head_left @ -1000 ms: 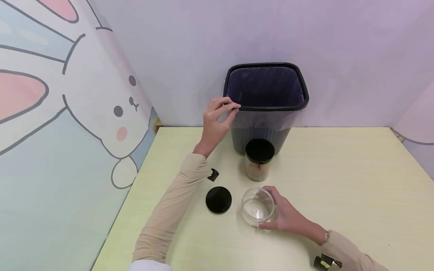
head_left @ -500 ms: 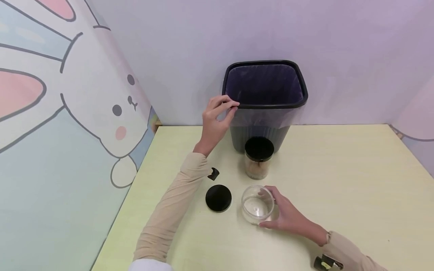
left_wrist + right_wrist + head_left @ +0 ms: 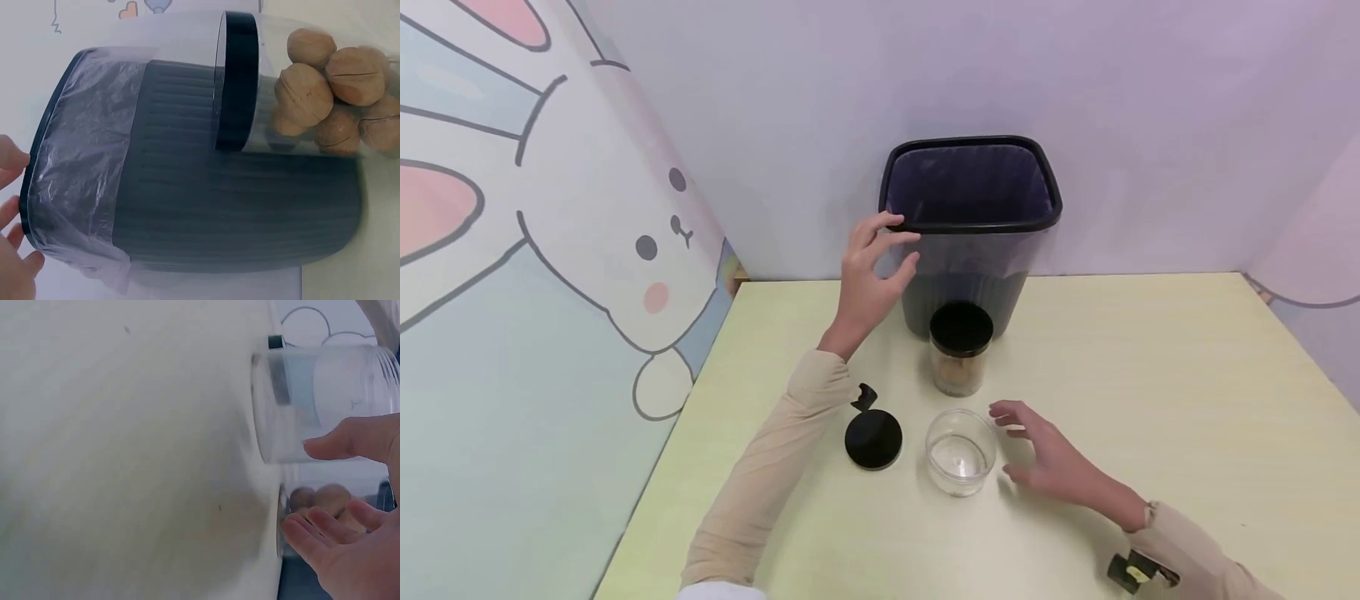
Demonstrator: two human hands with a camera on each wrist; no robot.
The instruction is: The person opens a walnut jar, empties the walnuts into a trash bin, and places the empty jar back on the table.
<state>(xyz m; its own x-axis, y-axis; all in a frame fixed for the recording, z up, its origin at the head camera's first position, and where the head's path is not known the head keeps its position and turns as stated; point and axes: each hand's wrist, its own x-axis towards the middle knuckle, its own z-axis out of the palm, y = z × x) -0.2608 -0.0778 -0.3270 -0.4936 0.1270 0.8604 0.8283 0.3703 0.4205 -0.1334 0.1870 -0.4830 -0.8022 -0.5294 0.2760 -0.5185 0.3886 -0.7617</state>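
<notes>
At the near left corner of a dark waste bin (image 3: 970, 227), my left hand (image 3: 868, 279) has its fingertips at the black rim, thumb spread away from them. In the left wrist view a translucent bin liner (image 3: 81, 156) folds down over the bin's outside. My right hand (image 3: 1060, 462) is spread just to the right of a clear uncovered jar (image 3: 960, 482), apart from it and holding nothing. Left of that jar lies a black round lid (image 3: 873, 439). A second jar (image 3: 959, 372), closed with a black lid, stands before the bin and contains several walnuts (image 3: 304, 94).
The bin stands against the back wall (image 3: 775, 150) on a pale yellow table (image 3: 1150, 358). A black camera mount (image 3: 864, 397) shows by my left cuff, and another device (image 3: 1138, 572) is strapped at my right sleeve. A rabbit mural (image 3: 617, 192) covers the left wall.
My right hand has let go of the clear jar and drawn back to the right. My left thumb and fingers, earlier pinched together at the rim, have spread apart. The view has shifted slightly.
</notes>
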